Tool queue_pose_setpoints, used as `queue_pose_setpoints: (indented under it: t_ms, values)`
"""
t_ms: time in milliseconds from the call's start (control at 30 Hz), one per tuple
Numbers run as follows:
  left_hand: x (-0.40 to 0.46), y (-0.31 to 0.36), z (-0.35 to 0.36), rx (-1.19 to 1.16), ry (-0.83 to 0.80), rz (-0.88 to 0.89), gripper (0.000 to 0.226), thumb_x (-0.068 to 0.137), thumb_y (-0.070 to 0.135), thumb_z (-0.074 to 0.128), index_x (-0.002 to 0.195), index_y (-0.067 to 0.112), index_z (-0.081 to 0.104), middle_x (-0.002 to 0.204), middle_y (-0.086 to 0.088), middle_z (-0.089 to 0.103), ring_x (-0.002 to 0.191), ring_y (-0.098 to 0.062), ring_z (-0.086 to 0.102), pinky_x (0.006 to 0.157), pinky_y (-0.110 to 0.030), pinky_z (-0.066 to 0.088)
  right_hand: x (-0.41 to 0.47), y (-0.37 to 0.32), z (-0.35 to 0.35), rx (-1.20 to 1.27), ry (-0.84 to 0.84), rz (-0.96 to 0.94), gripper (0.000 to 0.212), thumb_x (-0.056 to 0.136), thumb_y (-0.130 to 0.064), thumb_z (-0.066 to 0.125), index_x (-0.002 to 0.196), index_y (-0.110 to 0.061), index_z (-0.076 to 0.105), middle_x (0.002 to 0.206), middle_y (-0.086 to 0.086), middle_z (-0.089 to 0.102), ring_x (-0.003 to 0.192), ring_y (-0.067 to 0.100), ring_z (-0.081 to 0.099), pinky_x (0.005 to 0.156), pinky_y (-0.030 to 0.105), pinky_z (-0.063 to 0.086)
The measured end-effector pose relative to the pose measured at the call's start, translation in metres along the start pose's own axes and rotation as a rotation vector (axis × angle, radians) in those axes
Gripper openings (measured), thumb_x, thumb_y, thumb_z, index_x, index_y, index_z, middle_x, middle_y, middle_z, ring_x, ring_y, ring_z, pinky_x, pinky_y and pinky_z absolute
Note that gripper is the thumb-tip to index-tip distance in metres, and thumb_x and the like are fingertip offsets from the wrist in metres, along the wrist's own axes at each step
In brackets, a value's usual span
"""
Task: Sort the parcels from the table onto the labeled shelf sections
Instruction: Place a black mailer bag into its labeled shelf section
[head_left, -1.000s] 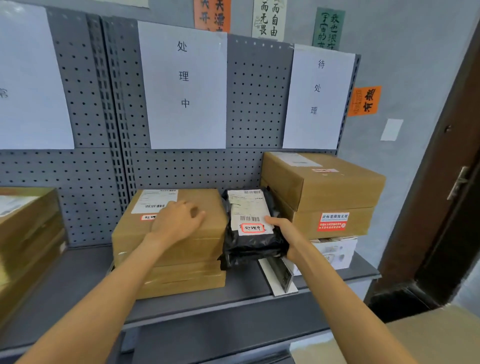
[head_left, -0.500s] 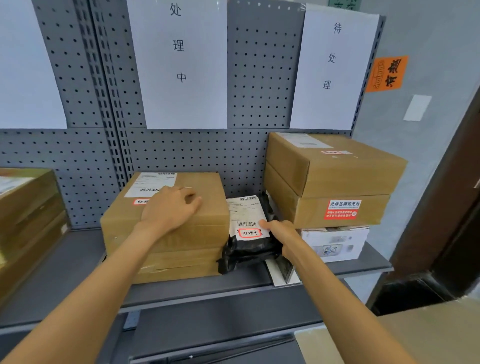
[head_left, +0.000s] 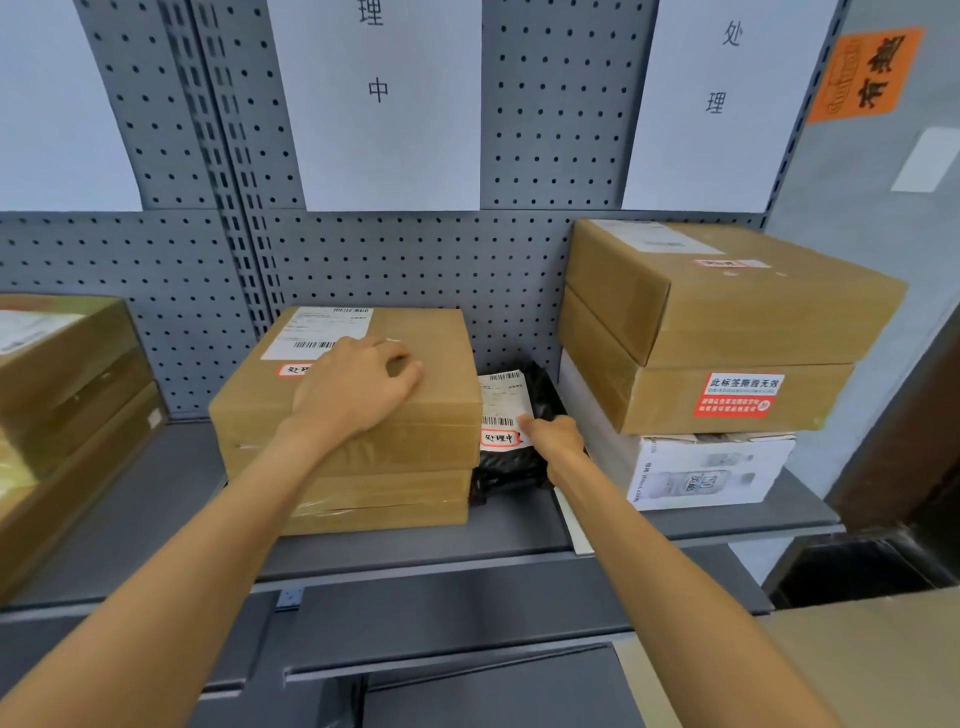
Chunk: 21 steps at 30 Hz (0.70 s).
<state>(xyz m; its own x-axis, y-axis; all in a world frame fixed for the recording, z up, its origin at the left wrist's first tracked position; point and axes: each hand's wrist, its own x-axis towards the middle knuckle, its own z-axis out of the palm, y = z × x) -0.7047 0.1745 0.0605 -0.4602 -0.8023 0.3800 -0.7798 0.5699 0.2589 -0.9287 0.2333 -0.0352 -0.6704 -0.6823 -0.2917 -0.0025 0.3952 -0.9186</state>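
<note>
A grey metal shelf (head_left: 156, 499) runs across the view, backed by a grey pegboard (head_left: 415, 260) that carries white paper sheets (head_left: 389, 104) printed with black characters. A pale wall with an orange sticker (head_left: 865, 75) stands at 2 o'clock, and a dark door frame at 3 o'clock.

At the centre of the shelf sit two stacked brown boxes (head_left: 353, 447). The left hand (head_left: 353, 387) rests palm-down on the top one, its fingers loosely bent over the cardboard and gripping nothing.

Just at 3 o'clock of that stack, the black parcel (head_left: 519, 457) lies wedged in the gap between it and a white carton (head_left: 706, 470). Two more brown boxes (head_left: 727, 322) are piled on the carton. The right hand (head_left: 553, 439) lies on the parcel's right edge, thumb on its white label (head_left: 501, 410); the fingers are hidden, so its hold cannot be told.

At 9 o'clock another box (head_left: 62, 395) sits at the frame's edge.
</note>
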Motion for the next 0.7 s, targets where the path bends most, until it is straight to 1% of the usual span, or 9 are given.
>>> queue_pose_setpoints:
  t_ms: [100,200,333,500,600,633,700]
  values:
    - [0.000,-0.001,0.001,0.000,0.000,-0.008,0.046,0.093,0.055,0.038,0.128,0.032,0.056,0.127,0.004,0.059,0.116,-0.023,0.048,0.081,-0.035,0.037,0.006,0.001,0.008,-0.012,0.017,-0.001,0.041,0.094,-0.028,0.061,0.124,-0.001,0.056,0.119,0.016,0.064,0.103,0.030,0.063,0.091,0.039,0.053]
    - [0.000,-0.001,0.002,0.011,0.004,-0.014,0.046,0.093,0.056,0.037,0.128,0.033,0.056,0.128,0.006,0.059,0.117,-0.022,0.047,0.079,-0.035,0.035,0.012,-0.001,0.012,-0.035,0.035,-0.008,0.042,0.094,-0.029,0.061,0.124,0.000,0.056,0.120,0.016,0.064,0.105,0.030,0.063,0.089,0.037,0.053]
    - [0.002,-0.002,0.003,0.018,-0.002,-0.010,0.047,0.092,0.058,0.035,0.128,0.034,0.055,0.131,0.007,0.056,0.118,-0.021,0.046,0.086,-0.039,0.039,0.016,-0.001,0.015,-0.120,0.053,-0.033,0.040,0.093,-0.030,0.062,0.119,0.000,0.058,0.119,0.017,0.065,0.104,0.030,0.064,0.090,0.040,0.054]
    - [0.002,-0.001,0.003,0.025,-0.014,-0.008,0.047,0.092,0.057,0.035,0.128,0.034,0.055,0.135,0.008,0.054,0.120,-0.022,0.045,0.091,-0.041,0.040,0.018,0.004,0.015,-0.196,0.075,-0.073,0.041,0.092,-0.032,0.063,0.113,0.003,0.061,0.118,0.019,0.063,0.104,0.031,0.064,0.091,0.042,0.054]
    - [0.002,-0.001,0.004,0.021,-0.019,-0.026,0.046,0.092,0.058,0.035,0.128,0.035,0.055,0.134,0.009,0.054,0.121,-0.021,0.044,0.090,-0.041,0.039,0.017,0.006,0.015,-0.218,0.107,-0.105,0.035,0.091,-0.030,0.065,0.107,0.001,0.061,0.113,0.018,0.066,0.100,0.032,0.065,0.083,0.038,0.054]
    - [0.002,-0.001,0.004,0.022,-0.019,-0.027,0.046,0.092,0.058,0.035,0.128,0.035,0.055,0.133,0.009,0.054,0.121,-0.021,0.044,0.090,-0.040,0.039,0.015,0.007,0.015,-0.219,0.121,-0.112,0.035,0.090,-0.030,0.066,0.107,0.000,0.060,0.114,0.018,0.065,0.099,0.032,0.065,0.081,0.038,0.054]
    - [0.002,-0.001,0.004,0.023,-0.019,-0.025,0.047,0.092,0.057,0.035,0.128,0.035,0.055,0.133,0.009,0.054,0.121,-0.021,0.044,0.091,-0.040,0.038,0.013,0.008,0.016,-0.239,0.153,-0.124,0.037,0.090,-0.031,0.066,0.109,0.000,0.059,0.116,0.019,0.064,0.103,0.034,0.063,0.081,0.040,0.052]
